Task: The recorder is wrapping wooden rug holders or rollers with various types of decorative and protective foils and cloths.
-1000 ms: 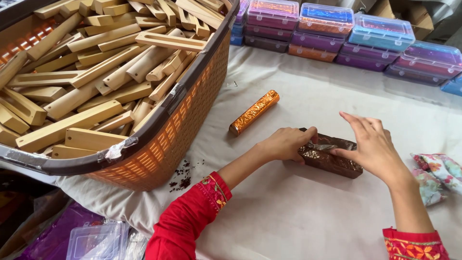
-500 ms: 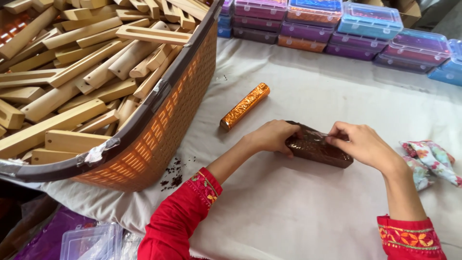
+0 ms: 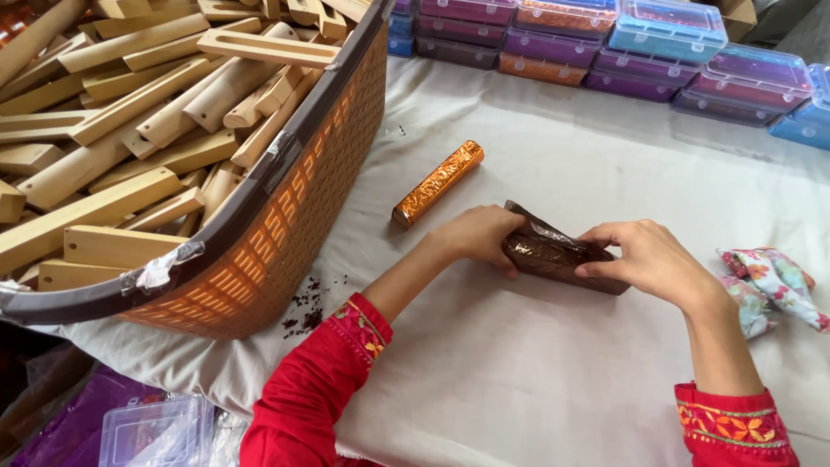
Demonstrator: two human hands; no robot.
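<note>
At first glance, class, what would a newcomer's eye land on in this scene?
Probably the big orange basket at left, heaped with wooden blocks. Mid-table, the left hand and right hand press shiny brown wrap round a block, a finished orange roll just behind. Coloured boxes line the far edge.

This looks like a small hand-packing workshop. At ten o'clock an orange woven basket (image 3: 285,233) brims with plain wooden blocks (image 3: 130,112), stock in bulk. Across twelve to two o'clock run stacked rows of lidded plastic boxes (image 3: 605,43) in purple, orange and blue. The work surface is a white cloth (image 3: 536,372), with a finished foil-wrapped stick (image 3: 437,183) lying at its centre.
</note>
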